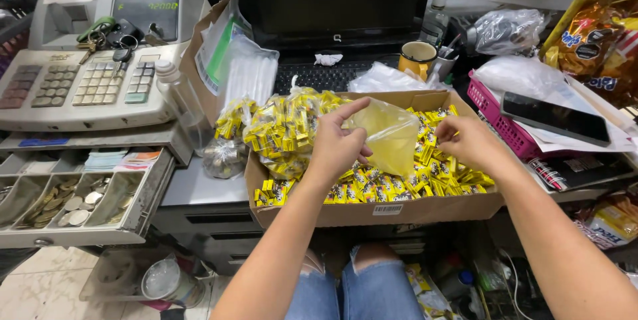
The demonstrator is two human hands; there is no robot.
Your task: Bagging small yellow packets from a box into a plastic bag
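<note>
We reach both bare forearms forward over the shallow brown cardboard box [372,210] of small yellow wrapped candies [399,184], and our left hand [337,144] pinches the rim of one clear empty plastic bag [389,135], thumb and forefinger raised, holding it open above the heap. Our right hand [465,139] curls down, fingers closed among the loose candies, too many to count. One filled clear bag of the same candies [289,127] sits at the box's left end, beside one beige cash register [86,61].

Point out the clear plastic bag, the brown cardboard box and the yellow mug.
clear plastic bag [389,137], head view, its middle.
brown cardboard box [432,210], head view, front wall.
yellow mug [417,59], head view, its side.
</note>
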